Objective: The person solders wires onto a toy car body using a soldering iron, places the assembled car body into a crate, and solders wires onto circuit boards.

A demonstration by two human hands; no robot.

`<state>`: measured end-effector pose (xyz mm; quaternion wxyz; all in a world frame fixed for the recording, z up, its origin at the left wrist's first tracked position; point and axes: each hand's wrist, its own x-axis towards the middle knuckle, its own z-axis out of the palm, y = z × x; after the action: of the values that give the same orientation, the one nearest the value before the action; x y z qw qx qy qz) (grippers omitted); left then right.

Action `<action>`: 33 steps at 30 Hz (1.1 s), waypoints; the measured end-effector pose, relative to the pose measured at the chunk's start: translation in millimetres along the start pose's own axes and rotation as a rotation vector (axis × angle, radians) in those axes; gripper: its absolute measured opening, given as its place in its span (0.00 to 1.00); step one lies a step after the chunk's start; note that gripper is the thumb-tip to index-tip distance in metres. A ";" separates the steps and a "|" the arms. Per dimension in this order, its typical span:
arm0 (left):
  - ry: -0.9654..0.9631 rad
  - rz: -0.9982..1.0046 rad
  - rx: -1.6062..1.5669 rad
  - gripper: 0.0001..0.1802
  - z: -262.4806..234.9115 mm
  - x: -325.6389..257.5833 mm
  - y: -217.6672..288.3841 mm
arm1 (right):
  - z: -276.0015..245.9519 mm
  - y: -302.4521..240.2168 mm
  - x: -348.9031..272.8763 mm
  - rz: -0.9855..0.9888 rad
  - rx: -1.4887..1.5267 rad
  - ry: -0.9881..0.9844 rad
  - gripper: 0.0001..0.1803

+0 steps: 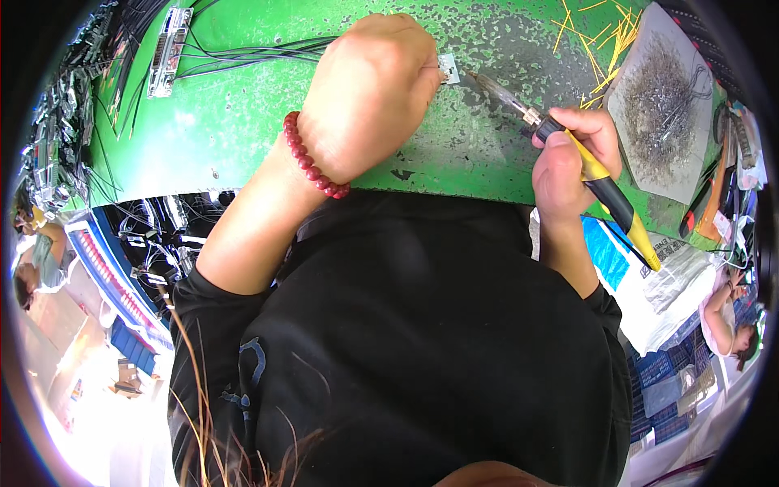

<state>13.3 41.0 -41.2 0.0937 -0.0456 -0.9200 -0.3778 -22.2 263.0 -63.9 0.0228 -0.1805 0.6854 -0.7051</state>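
Note:
My left hand point(369, 89) is closed at the far middle of the green bench, its fingertips pinching at the edge of a small white board point(449, 70). Most of its fingers are hidden behind the back of the hand, and red beads circle the wrist. Black wires point(260, 53) run leftward from behind this hand. In my right hand point(572, 158) a yellow and black soldering iron point(596, 174) is gripped like a pen. Its thin tip points up and left, close to the white board; I cannot tell whether they touch.
A grey sheet with dark solder scraps point(661, 114) lies at the right, beside loose yellow sticks point(608, 49). A clear-cased part point(169, 53) rests at the far left, near heaped dark parts point(61, 130). An orange-handled tool point(714, 203) lies at the right edge. Other people sit at both sides.

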 end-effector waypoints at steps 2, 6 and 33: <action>-0.062 0.007 0.078 0.03 -1.1 2.1 2.3 | 0.6 0.5 0.2 0.009 -0.003 -0.003 0.06; -0.130 0.010 0.075 0.04 -6.8 9.9 9.1 | 2.2 -0.5 0.5 0.022 0.002 -0.018 0.07; -0.199 0.033 0.114 0.05 -5.5 12.2 5.5 | -0.1 3.5 -1.7 0.003 0.032 -0.045 0.09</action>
<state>3.0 41.2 -31.0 0.0108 -0.0927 -0.9439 -0.3168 -21.3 263.4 -67.8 0.0423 -0.1947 0.6735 -0.7118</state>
